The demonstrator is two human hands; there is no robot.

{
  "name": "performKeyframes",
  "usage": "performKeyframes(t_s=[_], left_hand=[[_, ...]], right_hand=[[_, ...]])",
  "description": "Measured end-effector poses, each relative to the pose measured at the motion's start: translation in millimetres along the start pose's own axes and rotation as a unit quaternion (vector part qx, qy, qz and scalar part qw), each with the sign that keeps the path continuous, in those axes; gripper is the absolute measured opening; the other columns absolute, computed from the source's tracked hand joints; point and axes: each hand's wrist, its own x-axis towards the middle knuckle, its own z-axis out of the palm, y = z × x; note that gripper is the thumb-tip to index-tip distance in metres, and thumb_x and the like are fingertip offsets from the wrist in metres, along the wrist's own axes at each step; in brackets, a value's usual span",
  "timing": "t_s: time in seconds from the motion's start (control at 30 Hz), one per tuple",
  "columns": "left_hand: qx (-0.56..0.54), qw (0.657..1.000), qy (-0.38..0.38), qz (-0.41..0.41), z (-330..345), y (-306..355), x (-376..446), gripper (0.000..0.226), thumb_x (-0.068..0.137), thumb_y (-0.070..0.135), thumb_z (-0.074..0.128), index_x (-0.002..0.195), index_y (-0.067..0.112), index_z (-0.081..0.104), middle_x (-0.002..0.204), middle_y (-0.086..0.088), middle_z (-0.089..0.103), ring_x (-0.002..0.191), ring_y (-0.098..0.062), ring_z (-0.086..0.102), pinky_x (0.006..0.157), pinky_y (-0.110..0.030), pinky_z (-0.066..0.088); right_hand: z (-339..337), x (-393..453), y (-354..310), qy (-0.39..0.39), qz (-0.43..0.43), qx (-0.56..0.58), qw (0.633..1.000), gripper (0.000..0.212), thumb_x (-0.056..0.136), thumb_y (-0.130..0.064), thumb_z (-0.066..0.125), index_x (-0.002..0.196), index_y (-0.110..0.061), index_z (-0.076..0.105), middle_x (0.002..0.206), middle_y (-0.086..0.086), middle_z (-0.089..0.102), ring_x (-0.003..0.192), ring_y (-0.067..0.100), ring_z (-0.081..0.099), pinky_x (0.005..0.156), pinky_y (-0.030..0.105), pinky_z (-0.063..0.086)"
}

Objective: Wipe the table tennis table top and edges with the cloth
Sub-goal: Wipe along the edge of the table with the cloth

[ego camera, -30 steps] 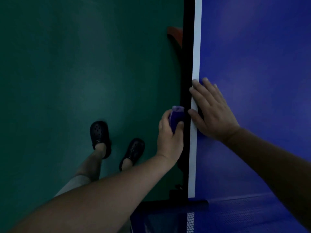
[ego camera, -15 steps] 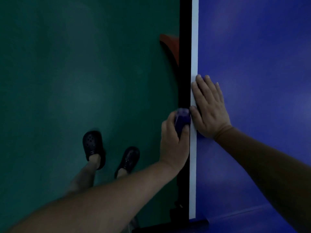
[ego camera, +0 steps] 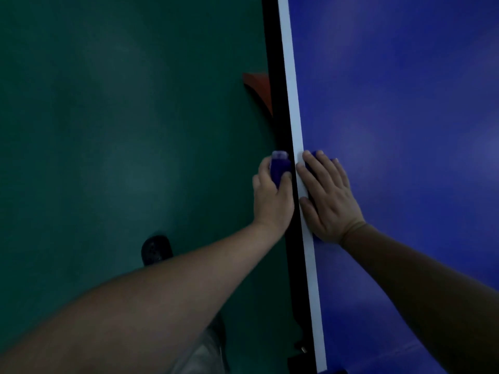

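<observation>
The blue table tennis table top (ego camera: 405,130) fills the right half of the head view, bounded by a white edge line (ego camera: 293,117) and a black side edge (ego camera: 278,117). The dark green floor (ego camera: 108,130) fills the left half.

The left hand (ego camera: 272,195) sits against the black side edge, fingers and thumb curled around a bunched purple-blue cloth (ego camera: 279,167). The cloth protrudes at the hand's 12 o'clock and touches the side edge.

The right hand (ego camera: 328,201) lies flat on the table top, fingers straight and close together, pointing to 11 o'clock, thumb on the white edge line. A blue patch shows beyond the fingertips at 12 o'clock; in the dim light it may be more of the same cloth, but this cannot be confirmed.

Compared with the frame half a second earlier, both hands have travelled farther along the edge, side by side, with grip and flat posture unchanged. The orange-red table support (ego camera: 259,90), at 12 o'clock from the left hand, now appears farther from it. Only one black perforated shoe (ego camera: 156,249) is visible at 7 o'clock from the left hand; the forearm covers where the second was.
</observation>
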Motion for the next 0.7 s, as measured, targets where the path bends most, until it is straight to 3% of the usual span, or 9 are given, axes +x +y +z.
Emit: performKeyframes(t_s=[0.1, 0.2, 0.3, 0.4, 0.5, 0.7], left_hand=[[0.005, 0.999, -0.035, -0.024, -7, -13, -38, 0.042, 0.099, 0.018, 0.052, 0.138, 0.03, 0.043, 0.125, 0.002, 0.045, 0.098, 0.014, 0.045, 0.093, -0.01, 0.031], [-0.007, 0.998, -0.059, -0.034, -9, -23, -66, 0.039, 0.1, 0.016, 0.051, 0.12, 0.048, 0.042, 0.119, 0.011, 0.043, 0.1, 0.017, 0.046, 0.091, -0.004, 0.032], [-0.013, 0.996, -0.056, -0.069, -6, -17, -45, 0.036, 0.096, 0.028, 0.051, 0.131, 0.032, 0.047, 0.127, -0.003, 0.048, 0.112, -0.008, 0.05, 0.104, -0.029, 0.04], [-0.009, 0.997, -0.036, -0.066, -4, 1, 5, 0.048, 0.088, 0.038, 0.05, 0.134, 0.026, 0.045, 0.125, -0.009, 0.053, 0.111, -0.024, 0.056, 0.104, -0.043, 0.044], [-0.003, 0.996, -0.045, -0.074, -6, 17, 42, 0.048, 0.087, 0.041, 0.049, 0.133, 0.032, 0.043, 0.126, -0.008, 0.054, 0.108, -0.023, 0.059, 0.101, -0.045, 0.047], [0.024, 0.991, -0.093, -0.094, -14, 5, 18, 0.047, 0.083, 0.053, 0.046, 0.129, 0.046, 0.04, 0.127, -0.001, 0.054, 0.107, -0.018, 0.06, 0.1, -0.048, 0.048]], right_hand=[[-1, 0, 0, -0.007, 0.0, 0.005, 1.0, 0.061, 0.099, -0.035, 0.036, 0.152, -0.003, 0.036, 0.161, 0.016, 0.027, 0.151, 0.035, 0.02, 0.119, 0.06, 0.018], [-2, 1, -1, -0.007, 0.004, 0.001, 1.0, 0.062, 0.098, -0.035, 0.036, 0.152, -0.004, 0.035, 0.161, 0.016, 0.027, 0.151, 0.035, 0.02, 0.12, 0.059, 0.017], [-2, 0, -2, -0.006, 0.003, -0.001, 1.0, 0.062, 0.098, -0.035, 0.037, 0.151, -0.004, 0.036, 0.161, 0.016, 0.027, 0.151, 0.034, 0.02, 0.121, 0.057, 0.017], [-3, 0, -3, -0.009, 0.004, -0.004, 1.0, 0.062, 0.098, -0.035, 0.037, 0.151, -0.004, 0.036, 0.161, 0.016, 0.027, 0.151, 0.034, 0.02, 0.121, 0.057, 0.017], [-4, 1, -2, -0.013, 0.01, 0.003, 1.0, 0.062, 0.097, -0.034, 0.039, 0.152, -0.005, 0.035, 0.161, 0.016, 0.027, 0.151, 0.034, 0.02, 0.12, 0.059, 0.018], [-5, 3, -3, -0.01, 0.025, 0.036, 0.999, 0.061, 0.098, -0.037, 0.038, 0.152, -0.01, 0.033, 0.161, 0.012, 0.03, 0.151, 0.03, 0.022, 0.117, 0.06, 0.024]])
